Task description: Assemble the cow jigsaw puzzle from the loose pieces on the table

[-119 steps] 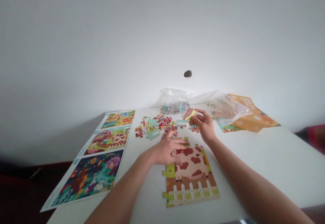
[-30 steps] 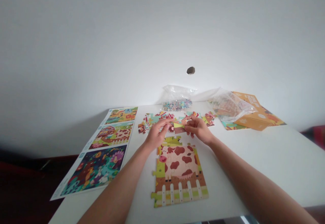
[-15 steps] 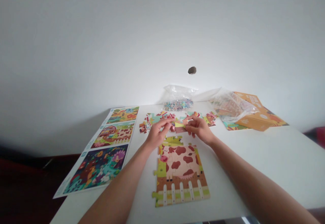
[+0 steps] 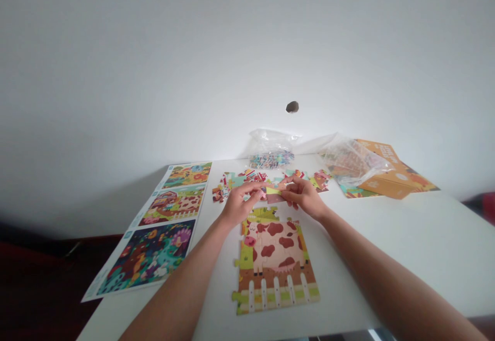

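Held up just above the table, a small yellow-green and brown puzzle piece is pinched between the fingertips of my left hand and my right hand. Directly below my hands lies a partly joined cardboard jigsaw of a brown-spotted pink cow with a white fence along its near edge. Loose puzzle pieces are scattered beyond my left hand, and more lie beyond my right. My hands hide part of the loose pile.
A long printed sheet of puzzle pictures lies along the left of the white table. At the back stand a clear plastic bag of pieces, a crumpled plastic bag and an orange cardboard box.
Since the oldest frame, my hands have come together on the piece and the view has shifted slightly. In the last half second, my left hand has moved slightly right, closer to the piece.
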Tool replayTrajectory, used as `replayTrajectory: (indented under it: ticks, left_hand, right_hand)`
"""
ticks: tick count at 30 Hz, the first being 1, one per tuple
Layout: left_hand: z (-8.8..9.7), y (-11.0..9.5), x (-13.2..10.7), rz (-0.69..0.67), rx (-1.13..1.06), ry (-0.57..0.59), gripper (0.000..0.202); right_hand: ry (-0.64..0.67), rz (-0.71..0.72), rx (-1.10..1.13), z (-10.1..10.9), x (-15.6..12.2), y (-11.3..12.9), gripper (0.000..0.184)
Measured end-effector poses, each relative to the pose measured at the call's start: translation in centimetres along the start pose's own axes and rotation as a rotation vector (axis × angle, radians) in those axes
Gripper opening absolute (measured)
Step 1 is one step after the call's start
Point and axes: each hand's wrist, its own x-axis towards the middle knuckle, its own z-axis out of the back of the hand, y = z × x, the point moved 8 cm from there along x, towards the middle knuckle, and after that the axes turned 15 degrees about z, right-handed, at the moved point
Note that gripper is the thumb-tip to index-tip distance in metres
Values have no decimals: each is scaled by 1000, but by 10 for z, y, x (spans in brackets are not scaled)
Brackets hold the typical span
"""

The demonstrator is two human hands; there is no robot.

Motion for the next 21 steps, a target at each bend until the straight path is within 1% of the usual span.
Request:
replayTrajectory:
  ticks: [8,17,19,21]
  left_hand:
    - [-1,1,1,-3,1,3,29]
    - [-1,3,1,8,19,-8,28]
    - [0,6,2,10,69,-37,28]
    - [3,9,3,9,170,-94,27]
  right_hand:
    - [2,-5,-23,2,0,-5,36]
    - [-7,-4,-40,2,0,-1,35]
    - [-33,-3,-58,5,0,-4,34]
    - [-88,15,-119,14,1,-7,32]
